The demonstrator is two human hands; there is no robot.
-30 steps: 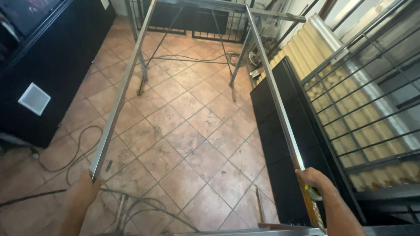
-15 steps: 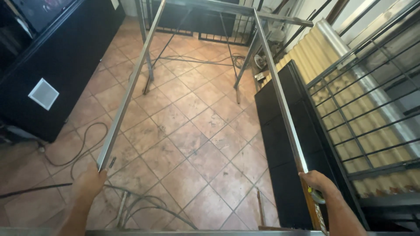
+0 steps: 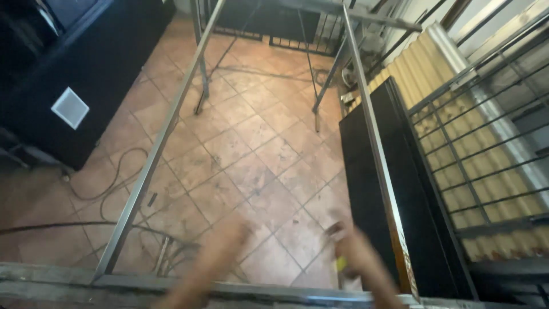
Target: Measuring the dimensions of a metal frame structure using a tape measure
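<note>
We're pulling both hands in off the side rails of the steel frame (image 3: 372, 131). 0.5 s ago they were out on the rails; now left hand (image 3: 220, 246) & right hand (image 3: 349, 252) are blurring together over the tiled floor (image 3: 257, 149). Right hand's carrying sth yellow, prob. the tape measure (image 3: 341, 264); how far either hand is open we can't tell. Looks like measuring is wrapping up.

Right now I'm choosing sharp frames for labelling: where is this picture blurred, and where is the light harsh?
Head view: both hands, left hand and right hand, smear with motion blur; the metal frame and tiled floor stay fairly sharp; the corrugated sheet at upper right is brightly lit, the left side dim.
</note>
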